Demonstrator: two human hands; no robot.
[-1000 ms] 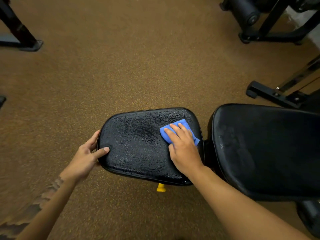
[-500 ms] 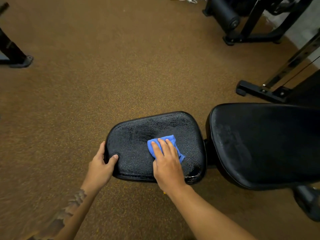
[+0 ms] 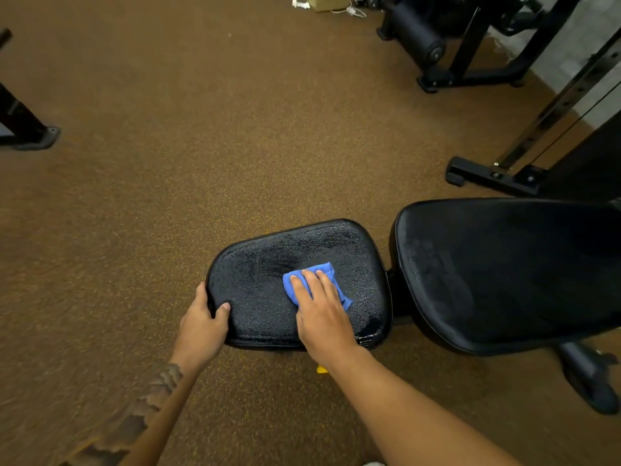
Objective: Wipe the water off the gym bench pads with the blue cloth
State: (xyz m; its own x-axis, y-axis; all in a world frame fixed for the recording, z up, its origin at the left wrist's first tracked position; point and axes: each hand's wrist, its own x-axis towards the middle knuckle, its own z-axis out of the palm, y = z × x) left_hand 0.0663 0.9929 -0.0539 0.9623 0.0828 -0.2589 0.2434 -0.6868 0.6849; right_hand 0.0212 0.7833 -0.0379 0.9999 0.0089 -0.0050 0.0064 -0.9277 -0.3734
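The black seat pad [image 3: 268, 264] of the gym bench lies low in the middle of the view, wet and beaded with water. My right hand [image 3: 322, 314] presses a folded blue cloth [image 3: 324, 270] flat onto the pad's middle, and only the cloth's far and right edges show past my fingers. My left hand [image 3: 203, 321] grips the pad's near-left corner, thumb on top. To the right, the larger black back pad [image 3: 504, 270] shows faint wet marks near its left end.
Brown speckled rubber floor [image 3: 235, 129] surrounds the bench. Black machine frames stand at the top right [image 3: 470, 55] and right [image 3: 497, 178], another foot at the left edge [image 3: 30, 132]. A yellow knob [image 3: 322, 369] peeks out under the seat pad. The bench foot [image 3: 591, 378] is lower right.
My right hand has slid the cloth from the seat pad's far-right part toward its middle. My left hand has stayed on the pad's left corner. The view has shifted, with the bench now lower and further right.
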